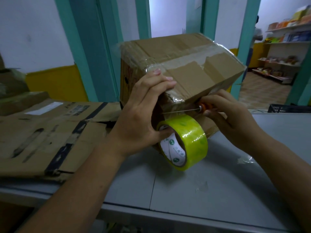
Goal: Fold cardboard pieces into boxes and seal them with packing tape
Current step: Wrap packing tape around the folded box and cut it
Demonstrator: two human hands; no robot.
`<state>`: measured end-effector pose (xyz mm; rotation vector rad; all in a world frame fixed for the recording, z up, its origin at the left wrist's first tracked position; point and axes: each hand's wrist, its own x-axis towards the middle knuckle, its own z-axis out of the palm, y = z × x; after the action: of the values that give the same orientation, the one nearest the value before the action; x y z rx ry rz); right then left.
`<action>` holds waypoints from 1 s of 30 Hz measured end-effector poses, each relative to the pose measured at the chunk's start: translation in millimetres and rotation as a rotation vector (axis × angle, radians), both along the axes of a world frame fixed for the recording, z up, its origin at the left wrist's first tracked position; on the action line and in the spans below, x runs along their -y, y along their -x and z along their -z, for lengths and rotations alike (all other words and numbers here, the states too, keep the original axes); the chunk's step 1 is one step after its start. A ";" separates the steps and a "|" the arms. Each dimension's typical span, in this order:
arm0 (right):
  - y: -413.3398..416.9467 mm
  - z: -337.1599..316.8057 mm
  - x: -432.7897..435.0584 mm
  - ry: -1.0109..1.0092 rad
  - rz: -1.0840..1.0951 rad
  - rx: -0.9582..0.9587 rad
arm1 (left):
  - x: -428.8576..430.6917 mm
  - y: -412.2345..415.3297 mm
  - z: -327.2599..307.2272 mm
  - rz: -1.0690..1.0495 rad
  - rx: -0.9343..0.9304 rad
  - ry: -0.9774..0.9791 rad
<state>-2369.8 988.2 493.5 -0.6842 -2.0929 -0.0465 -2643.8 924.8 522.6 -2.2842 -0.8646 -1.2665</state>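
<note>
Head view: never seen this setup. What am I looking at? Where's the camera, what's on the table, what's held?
There is no machine here. A person works with bare hands, and the single picture comes from a camera worn on their head, looking forward and down. The left hand grips the near corner of a cardboard box, which is partly wrapped in clear tape and rests tilted on the grey table. A tape roll of yellowish tape hangs just below that hand, joined to the box by a strip. The right hand pinches a small orange-handled tool. Its thin metal blade lies across the strip, probably to cut it. Flattened cardboard lies on the left.
</note>
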 end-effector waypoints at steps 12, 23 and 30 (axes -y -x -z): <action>1.3 3.8 -2.0 0.039 0.003 -0.025 | 0.0 -2.5 -0.6 0.000 0.005 0.011; -1.0 5.0 -3.1 0.091 -0.016 0.007 | -0.1 3.0 0.2 -0.014 0.015 -0.009; -54.8 -32.0 25.5 0.236 0.143 0.112 | 0.0 6.7 -0.6 -0.027 0.045 0.013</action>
<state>-2315.0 962.7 525.5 -0.9934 -2.1739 0.0861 -2650.5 924.8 523.2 -2.2541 -0.9193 -1.3089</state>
